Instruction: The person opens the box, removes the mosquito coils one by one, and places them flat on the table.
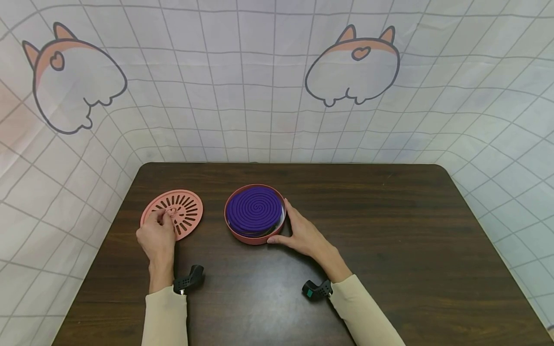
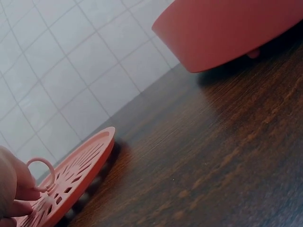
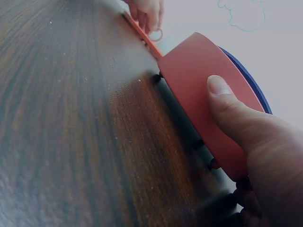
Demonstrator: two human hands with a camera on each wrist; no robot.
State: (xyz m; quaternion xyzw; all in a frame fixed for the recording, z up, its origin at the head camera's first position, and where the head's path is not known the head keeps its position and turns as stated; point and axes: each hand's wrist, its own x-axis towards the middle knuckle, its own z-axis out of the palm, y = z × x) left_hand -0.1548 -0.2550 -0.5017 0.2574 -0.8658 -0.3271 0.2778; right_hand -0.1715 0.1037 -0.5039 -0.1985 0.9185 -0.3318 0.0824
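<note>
A round pink mosquito coil holder base (image 1: 253, 240) stands left of the table's middle, with purple spiral mosquito coils (image 1: 254, 209) lying inside it. My right hand (image 1: 303, 233) grips its right side; in the right wrist view the thumb (image 3: 218, 87) lies on the outer wall, above small feet. Farther left is the holder's pink slotted lid (image 1: 190, 211), low over the table. My left hand (image 1: 157, 238) pinches at the lid's centre, where a small upright ring (image 2: 41, 163) shows beside the fingers in the left wrist view.
The dark wood-grain table (image 1: 389, 240) runs wide to the right of the holder. A white grid-patterned curtain (image 1: 259, 96) with animal drawings rises behind and at both sides. Each wrist carries a black camera mount (image 1: 318, 290).
</note>
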